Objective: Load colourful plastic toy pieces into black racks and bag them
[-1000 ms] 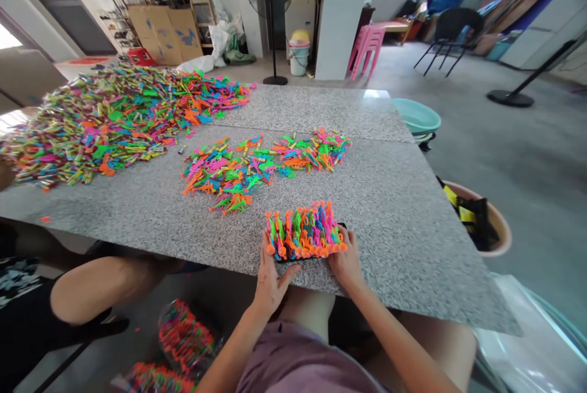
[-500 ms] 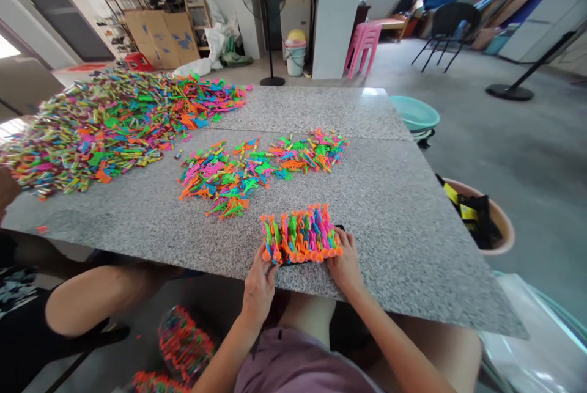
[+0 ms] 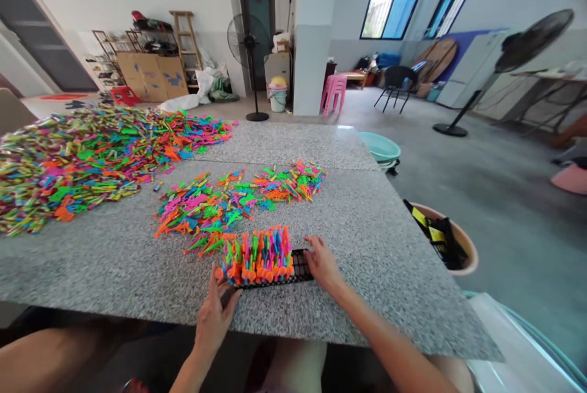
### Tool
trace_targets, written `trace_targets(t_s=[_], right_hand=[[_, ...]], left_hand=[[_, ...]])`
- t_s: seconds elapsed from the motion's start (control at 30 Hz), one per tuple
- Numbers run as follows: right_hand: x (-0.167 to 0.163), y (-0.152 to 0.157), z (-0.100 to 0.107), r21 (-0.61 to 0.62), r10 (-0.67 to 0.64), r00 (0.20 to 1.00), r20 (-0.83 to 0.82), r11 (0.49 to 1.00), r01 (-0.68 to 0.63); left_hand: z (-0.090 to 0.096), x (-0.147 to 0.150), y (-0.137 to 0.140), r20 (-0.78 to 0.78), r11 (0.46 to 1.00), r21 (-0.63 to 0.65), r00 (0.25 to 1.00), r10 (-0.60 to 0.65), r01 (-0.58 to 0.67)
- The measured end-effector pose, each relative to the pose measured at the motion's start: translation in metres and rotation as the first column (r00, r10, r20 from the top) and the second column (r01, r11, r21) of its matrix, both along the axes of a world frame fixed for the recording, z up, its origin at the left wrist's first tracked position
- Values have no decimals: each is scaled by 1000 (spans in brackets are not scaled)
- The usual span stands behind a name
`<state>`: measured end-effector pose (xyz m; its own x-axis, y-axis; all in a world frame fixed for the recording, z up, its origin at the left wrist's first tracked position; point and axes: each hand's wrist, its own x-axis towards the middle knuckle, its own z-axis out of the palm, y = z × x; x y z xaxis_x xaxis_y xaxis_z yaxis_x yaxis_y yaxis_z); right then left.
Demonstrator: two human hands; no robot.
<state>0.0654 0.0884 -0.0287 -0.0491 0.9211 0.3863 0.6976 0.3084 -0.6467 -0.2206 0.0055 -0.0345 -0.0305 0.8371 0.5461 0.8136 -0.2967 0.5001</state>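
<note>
A row of bright plastic toy pieces [image 3: 259,258], orange, green, pink and blue with round orange ends, stands packed in a black lattice rack [image 3: 301,266] on the stone table. The right end of the rack is bare. My left hand [image 3: 215,307] is curled around the left end of the rack and row, its thumb near the front edge; some fingers are partly hidden. At the bare right end, my right hand [image 3: 322,260] has its fingers stretched and apart, touching or just beside the rack. Beyond the row lies a loose pile of similar pieces [image 3: 202,206].
A much larger heap of pieces [image 3: 92,161] covers the left of the grey speckled table [image 3: 367,228]. Past the right edge stand a tub with black and yellow packs [image 3: 465,246] and a turquoise basin [image 3: 380,146]. A person's leg [image 3: 50,353] shows at lower left.
The rack and row now sit farther left in view, and the rack's right end is uncovered. My right hand has opened away from the pieces. The camera has tilted up.
</note>
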Motion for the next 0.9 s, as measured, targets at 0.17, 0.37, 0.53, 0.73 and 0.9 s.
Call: trace_targets(t_s=[0.17,0.37,0.53,0.73,0.9], right_hand=[[24,117,33,-24,-162,954,252,985,173],[6,155,38,-217,16,880,474,971,100],[13,77,25,-168,49,829,557,984,55],[49,-1,52,-285,163,818,552,958,2],[56,52,83,-255,176,658,733,967,25]], left_hand=[[-13,-3,1,-86,991,83,990,109,-102],[-5,3,-2,-47,995,34,995,90,-89],[-7,-1,0,-31,990,-47,991,128,-130],[-9,-2,9,-74,974,-133,981,177,-186],[-4,-1,10,-63,962,-186,980,189,-198]])
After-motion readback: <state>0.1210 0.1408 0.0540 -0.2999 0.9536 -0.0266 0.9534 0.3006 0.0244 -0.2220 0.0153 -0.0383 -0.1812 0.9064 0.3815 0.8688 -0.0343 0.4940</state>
